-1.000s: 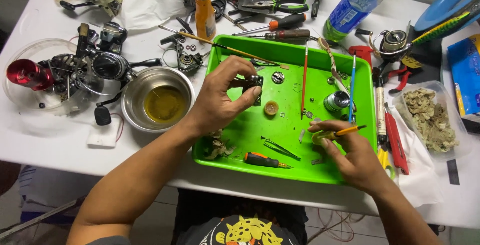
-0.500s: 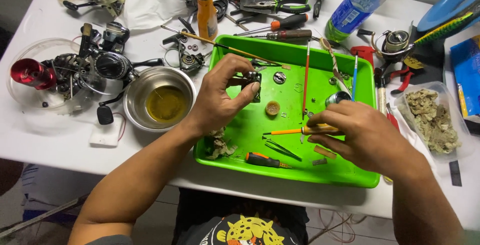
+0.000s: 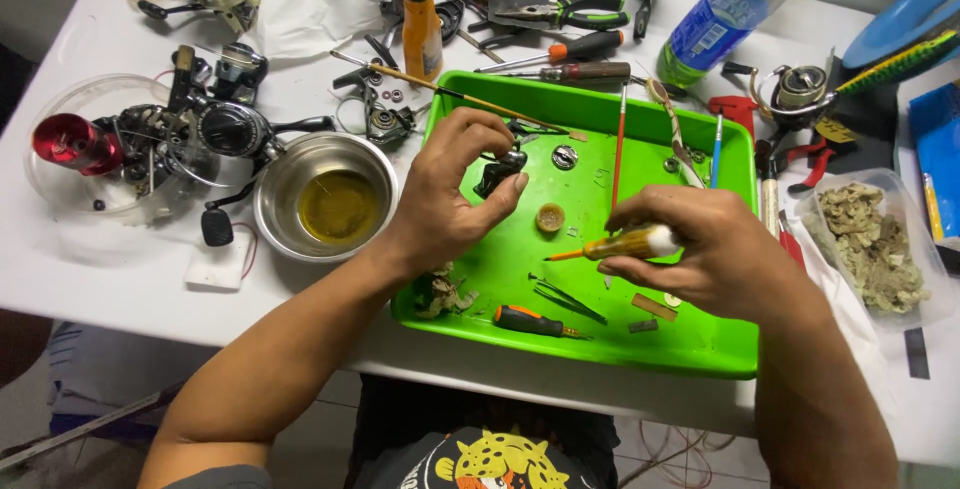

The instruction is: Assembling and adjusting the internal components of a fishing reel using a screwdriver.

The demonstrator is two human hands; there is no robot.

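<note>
My left hand pinches a small black reel part over the left half of the green tray. My right hand holds a small screwdriver with a yellow handle, its tip pointing left toward a small round tan piece on the tray. A round metal cap lies just right of the black part. Black tweezers and a short orange and black screwdriver lie near the tray's front.
A steel bowl of yellowish oil stands left of the tray. Beyond it a clear dish holds dismantled reel parts and a red spool. Pliers, screwdrivers, an orange bottle and a plastic bottle crowd the back. A tub of dirty wadding sits right.
My right hand picked the yellow-handled screwdriver up from the tray's right side and brought it up and left toward the middle. My left hand kept the black part in place.
</note>
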